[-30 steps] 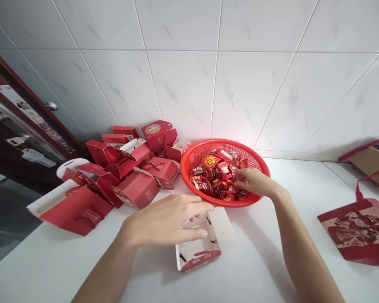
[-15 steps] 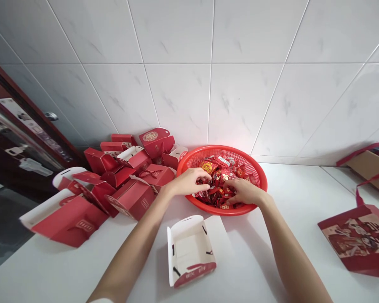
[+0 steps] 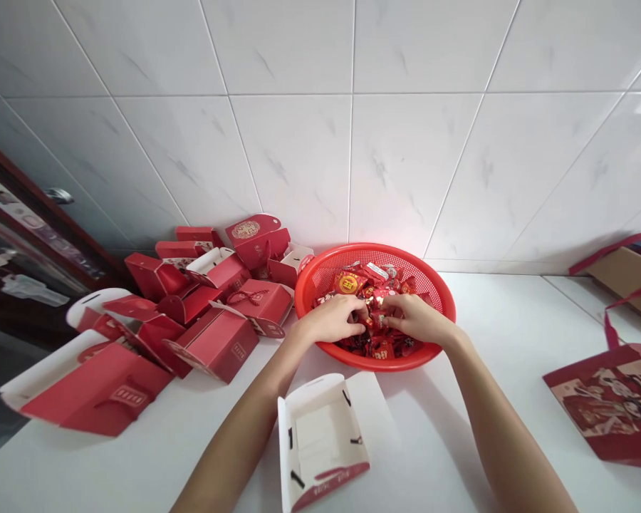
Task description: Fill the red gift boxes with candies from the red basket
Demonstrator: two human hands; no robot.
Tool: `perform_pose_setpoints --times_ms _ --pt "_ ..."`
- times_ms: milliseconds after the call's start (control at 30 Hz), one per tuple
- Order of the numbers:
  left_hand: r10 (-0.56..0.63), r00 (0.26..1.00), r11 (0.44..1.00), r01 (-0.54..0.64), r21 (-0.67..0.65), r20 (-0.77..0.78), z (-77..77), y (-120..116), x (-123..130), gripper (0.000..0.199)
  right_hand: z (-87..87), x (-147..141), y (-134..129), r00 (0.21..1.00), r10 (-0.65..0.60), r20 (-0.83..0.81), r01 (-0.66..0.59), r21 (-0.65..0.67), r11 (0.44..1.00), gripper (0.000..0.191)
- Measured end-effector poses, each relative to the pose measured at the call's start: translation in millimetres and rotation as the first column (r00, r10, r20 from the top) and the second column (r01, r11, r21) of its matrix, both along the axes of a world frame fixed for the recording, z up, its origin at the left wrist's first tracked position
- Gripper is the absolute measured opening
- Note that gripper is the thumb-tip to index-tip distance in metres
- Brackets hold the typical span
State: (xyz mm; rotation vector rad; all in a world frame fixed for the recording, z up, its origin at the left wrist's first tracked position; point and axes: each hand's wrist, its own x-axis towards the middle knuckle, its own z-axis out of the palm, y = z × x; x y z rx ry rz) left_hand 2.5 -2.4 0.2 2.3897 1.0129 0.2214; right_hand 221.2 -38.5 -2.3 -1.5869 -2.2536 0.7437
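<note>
A red plastic basket (image 3: 443, 285) with mesh sides holds a heap of wrapped candies (image 3: 382, 348) in red and gold. My left hand (image 3: 339, 318) reaches into its near left part, the fingers curled and closed on candies that they partly cover. From the right, my right hand (image 3: 417, 318) is also in the heap, thumb and fingers closed on wrapped candies close to my left fingertips. In front of the basket lies an open paper gift box (image 3: 323, 434), white inside with a red printed edge and dark cord ends showing. Nothing lies in it.
Several red gift boxes (image 3: 219, 342) crowd the left of the white table (image 3: 491, 399), some open. At the right stands a red printed bag (image 3: 614, 406), with a cardboard box (image 3: 627, 278) behind it. A tiled wall (image 3: 293, 157) closes off the back.
Both hands have drawn closer together within the candies, and their fingers have curled in. The camera view has shifted slightly; the open box stays in front of the basket.
</note>
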Motion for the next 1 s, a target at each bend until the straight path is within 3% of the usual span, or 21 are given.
perform_pose_setpoints --times_ms 300,567,1000 --pt "0.078 0.997 0.997 -0.079 0.014 0.029 -1.6 -2.0 0.2 0.011 -10.5 -5.5 4.4 0.995 -0.095 -0.003 0.095 0.083 0.992 0.006" --pt "0.093 0.996 0.995 -0.093 0.037 0.016 -4.0 -2.2 -0.8 0.034 -15.0 -5.6 6.2 0.977 -0.212 -0.018 0.213 0.105 0.971 0.008" --pt "0.050 0.994 0.998 -0.046 0.044 -0.097 -4.8 -0.8 -0.4 0.051 -13.8 -3.0 7.9 0.976 -0.213 -0.035 0.216 0.131 0.968 0.011"
